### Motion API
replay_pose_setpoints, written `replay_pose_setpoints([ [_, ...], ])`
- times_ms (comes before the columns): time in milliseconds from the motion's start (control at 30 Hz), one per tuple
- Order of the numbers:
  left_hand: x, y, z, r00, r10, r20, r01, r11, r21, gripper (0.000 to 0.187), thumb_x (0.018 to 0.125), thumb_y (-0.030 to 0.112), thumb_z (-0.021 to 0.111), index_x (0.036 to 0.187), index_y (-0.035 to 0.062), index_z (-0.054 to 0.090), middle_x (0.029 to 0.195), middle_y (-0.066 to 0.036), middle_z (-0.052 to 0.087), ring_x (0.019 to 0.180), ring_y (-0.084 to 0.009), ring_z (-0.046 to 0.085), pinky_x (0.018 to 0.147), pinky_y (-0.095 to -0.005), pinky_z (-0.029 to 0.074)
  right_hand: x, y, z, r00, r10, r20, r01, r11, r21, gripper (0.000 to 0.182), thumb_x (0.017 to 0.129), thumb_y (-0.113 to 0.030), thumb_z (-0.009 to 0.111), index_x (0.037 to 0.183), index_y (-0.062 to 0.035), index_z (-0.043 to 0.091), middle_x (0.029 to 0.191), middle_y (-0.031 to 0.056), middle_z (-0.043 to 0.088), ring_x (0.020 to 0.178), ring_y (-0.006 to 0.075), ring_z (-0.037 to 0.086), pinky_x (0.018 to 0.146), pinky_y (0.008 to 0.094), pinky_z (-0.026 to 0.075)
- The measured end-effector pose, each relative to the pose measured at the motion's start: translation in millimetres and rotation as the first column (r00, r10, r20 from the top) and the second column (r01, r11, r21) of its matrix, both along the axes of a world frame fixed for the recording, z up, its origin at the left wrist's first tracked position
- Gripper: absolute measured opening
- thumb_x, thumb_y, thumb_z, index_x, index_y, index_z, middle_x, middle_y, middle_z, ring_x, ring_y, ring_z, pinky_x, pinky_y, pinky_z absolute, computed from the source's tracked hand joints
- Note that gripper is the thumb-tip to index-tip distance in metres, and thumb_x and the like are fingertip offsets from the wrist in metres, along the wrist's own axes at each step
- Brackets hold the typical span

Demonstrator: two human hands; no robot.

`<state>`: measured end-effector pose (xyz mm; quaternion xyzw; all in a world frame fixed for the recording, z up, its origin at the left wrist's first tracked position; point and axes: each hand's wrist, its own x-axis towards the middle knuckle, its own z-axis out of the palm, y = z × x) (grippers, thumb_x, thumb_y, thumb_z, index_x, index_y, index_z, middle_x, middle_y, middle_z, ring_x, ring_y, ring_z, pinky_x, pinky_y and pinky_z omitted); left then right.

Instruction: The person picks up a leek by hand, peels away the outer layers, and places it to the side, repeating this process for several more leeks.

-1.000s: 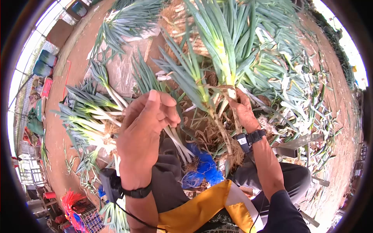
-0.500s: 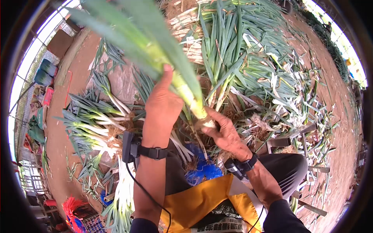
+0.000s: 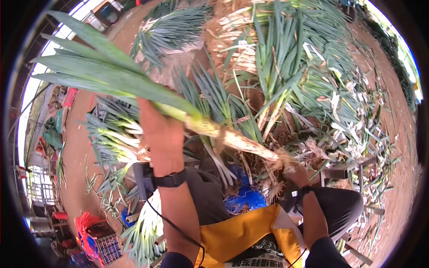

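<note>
My left hand [image 3: 161,136] is closed around a large leek [image 3: 205,127] where its green leaves meet the pale stem. The broad leaves fan out to the upper left, and the stem slopes down to the right. Its stem is pale with brown, dirty outer skin. At the hairy root end is my right hand [image 3: 297,174], smeared by motion, its fingers not distinct. Below the stem, more leeks [image 3: 216,161] lie over a blue plastic sheet [image 3: 246,192] between my legs.
Trimmed leeks [image 3: 118,134] lie in a bundle on the left, with another pile [image 3: 172,33] behind. A big heap of leeks [image 3: 281,53] covers the back right. Peeled scraps [image 3: 353,120] litter the right. A metal frame [image 3: 348,172] stands by my right knee; a crate [image 3: 107,248] sits lower left.
The leek has swung down to the left and lies more level, its whole pale stem showing. My right hand has moved right and down from the stem to the root end.
</note>
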<state>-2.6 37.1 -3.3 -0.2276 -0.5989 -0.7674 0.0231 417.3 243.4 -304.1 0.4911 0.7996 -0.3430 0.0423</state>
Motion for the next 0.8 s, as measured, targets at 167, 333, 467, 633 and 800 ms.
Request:
replay_pose_setpoints([
  [167,24,24,-7,0.925,-0.196,0.327,0.085,0.942,0.324,0.022,0.096,0.026,0.063,0.106,0.0065,0.059,0.097,-0.007,0.062,0.091,-0.0231,0.060,0.086,-0.0402,0.051,-96,38,162,0.623,-0.332,-0.708,0.056,0.922,-0.383,0.026,0.095,-0.019,0.063,0.115,-0.0023,0.064,0.101,0.0056,0.067,0.095,0.0142,0.062,0.083,0.0288,0.049],
  [333,50,43,-2,0.822,-0.359,0.443,0.111,0.862,0.494,0.037,0.094,0.021,0.067,0.127,0.0081,0.054,0.120,-0.003,0.061,0.107,-0.0179,0.059,0.091,-0.0370,0.049,-159,-20,327,0.625,0.099,-0.775,-0.408,0.887,-0.215,0.035,0.091,-0.013,0.067,0.125,-0.0038,0.061,0.110,0.0054,0.066,0.104,0.0158,0.061,0.094,0.0306,0.048],
  [467,59,51,-16,0.956,-0.225,0.190,0.215,0.974,0.071,0.032,0.095,0.024,0.066,0.120,0.0048,0.058,0.112,-0.006,0.064,0.102,-0.0232,0.062,0.089,-0.0403,0.051,-207,-54,306,0.489,0.245,-0.837,-0.468,0.884,-0.015,0.038,0.086,-0.006,0.071,0.122,-0.0035,0.060,0.109,0.0060,0.062,0.098,0.0131,0.058,0.084,0.0280,0.049],
  [633,75,40,-14,0.989,-0.105,-0.102,0.066,0.942,-0.328,0.039,0.097,0.024,0.064,0.127,0.0020,0.055,0.119,-0.009,0.061,0.106,-0.0244,0.060,0.090,-0.0358,0.049,-216,-89,320,0.413,-0.104,-0.905,-0.338,0.905,-0.258,0.009,0.090,-0.006,0.067,0.095,0.0009,0.069,0.071,-0.0052,0.056,0.066,0.0038,0.043,0.057,0.0249,0.036],
  [800,82,58,-1,0.717,-0.580,0.386,0.380,0.790,0.481,0.034,0.097,0.028,0.065,0.120,0.0041,0.057,0.100,-0.010,0.062,0.086,-0.0228,0.061,0.077,-0.0359,0.050,-208,-99,296,0.384,-0.279,-0.880,-0.143,0.924,-0.356,0.011,0.093,-0.011,0.066,0.091,-0.0014,0.069,0.070,-0.0074,0.057,0.065,0.0021,0.042,0.058,0.0240,0.034],
])
